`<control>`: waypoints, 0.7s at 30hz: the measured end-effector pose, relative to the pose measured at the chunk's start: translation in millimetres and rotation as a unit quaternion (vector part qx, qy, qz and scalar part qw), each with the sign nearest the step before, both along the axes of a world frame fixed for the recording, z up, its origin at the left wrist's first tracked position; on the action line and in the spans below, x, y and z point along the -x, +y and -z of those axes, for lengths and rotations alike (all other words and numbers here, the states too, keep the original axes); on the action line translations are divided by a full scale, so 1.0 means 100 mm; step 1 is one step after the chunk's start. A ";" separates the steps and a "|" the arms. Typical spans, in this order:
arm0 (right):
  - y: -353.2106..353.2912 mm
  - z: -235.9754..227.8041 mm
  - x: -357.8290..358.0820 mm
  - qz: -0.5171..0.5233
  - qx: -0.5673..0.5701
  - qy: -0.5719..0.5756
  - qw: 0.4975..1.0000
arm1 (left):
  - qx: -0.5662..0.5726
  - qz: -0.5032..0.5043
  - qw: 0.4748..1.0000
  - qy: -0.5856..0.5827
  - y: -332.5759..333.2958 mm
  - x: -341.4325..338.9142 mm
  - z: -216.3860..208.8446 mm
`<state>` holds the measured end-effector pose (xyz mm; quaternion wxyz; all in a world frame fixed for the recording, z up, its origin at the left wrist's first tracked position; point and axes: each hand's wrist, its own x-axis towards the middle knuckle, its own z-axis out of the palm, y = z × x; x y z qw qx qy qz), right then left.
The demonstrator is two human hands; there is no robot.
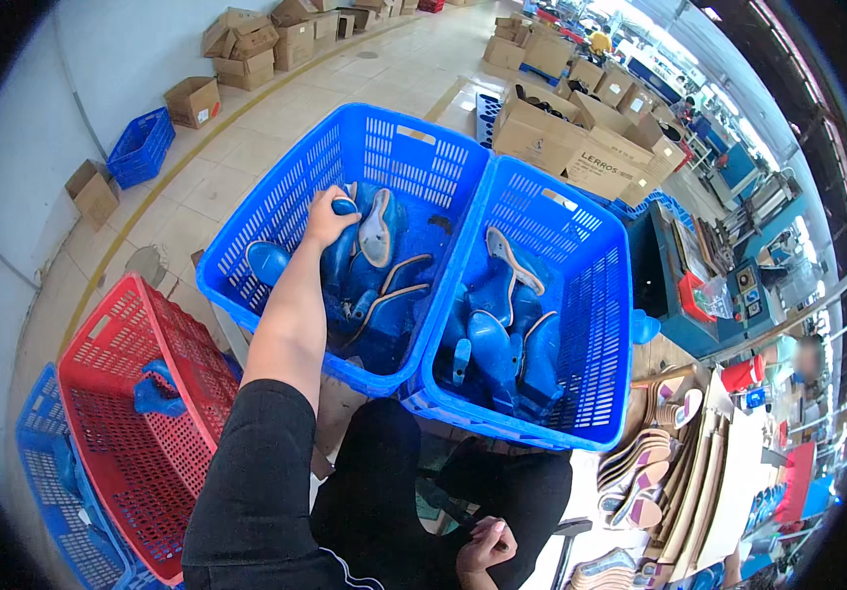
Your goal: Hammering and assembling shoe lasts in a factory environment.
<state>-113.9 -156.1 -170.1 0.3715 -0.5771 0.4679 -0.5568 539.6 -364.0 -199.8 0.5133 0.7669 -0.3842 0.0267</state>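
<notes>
My left hand (327, 221) reaches into the left blue crate (310, 147), its fingers closed around the end of a blue shoe last (345, 206). Beside it in that crate lie several more blue lasts, one with a pale sole face (376, 236) turned up and one lying apart at the left wall (266, 262). Low in front of my lap, my right hand (487, 551) is closed; a dark, narrow thing (448, 501) runs up to it, but I cannot make out what the fingers hold.
A second blue crate (596, 393) with several blue lasts (490, 344) adjoins on the right. A red crate (99, 344) stands at the left above a blue one (45, 472). Stacked insoles (630, 472) lie at the lower right; cardboard boxes (542, 133) stand beyond.
</notes>
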 end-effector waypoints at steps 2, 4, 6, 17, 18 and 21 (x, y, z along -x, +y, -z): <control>0.01 0.01 -0.03 0.003 0.003 -0.001 1.000 | -0.013 -0.022 1.000 -0.002 0.10 -0.11 -0.02; 0.01 0.02 -0.03 0.007 0.006 -0.001 1.000 | 0.004 0.014 0.996 0.083 0.15 -0.21 -0.05; 0.01 0.04 0.01 0.004 -0.002 0.005 1.000 | -0.001 0.018 0.995 0.101 0.11 -0.11 -0.04; -0.01 -0.01 -0.01 0.004 0.013 0.016 1.000 | -0.132 -0.064 0.988 0.055 0.03 0.08 -0.22; 0.00 -0.02 -0.02 0.014 0.014 0.034 0.999 | -0.131 -0.063 0.988 0.056 0.01 0.10 -0.22; 0.00 -0.01 -0.04 0.011 0.018 0.022 1.000 | -0.145 -0.069 0.987 0.031 0.05 0.04 -0.20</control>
